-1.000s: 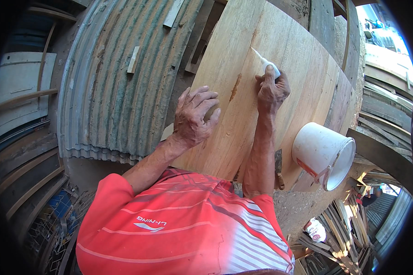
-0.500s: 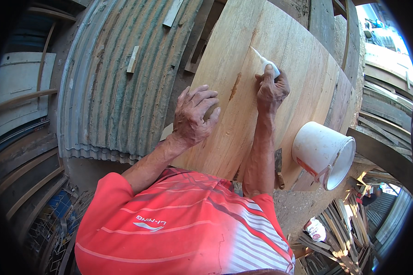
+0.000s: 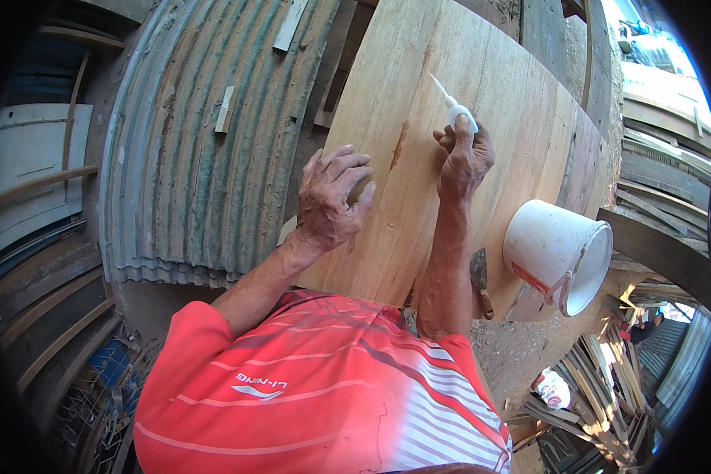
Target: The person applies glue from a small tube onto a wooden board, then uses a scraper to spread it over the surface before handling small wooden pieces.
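A small white squeeze bottle (image 3: 460,117), light and soft-walled by the look of it, is gripped around its body by the right hand (image 3: 464,158), nozzle against the wooden panel (image 3: 419,197). The left hand (image 3: 333,201) rests unclenched on the stiff panel. A white bucket (image 3: 557,253) lies nearby.

A small white squeeze bottle (image 3: 458,114) with a long thin tip was in the right hand (image 3: 464,158). A round white bucket (image 3: 557,253) with a red label stood just right of that arm.
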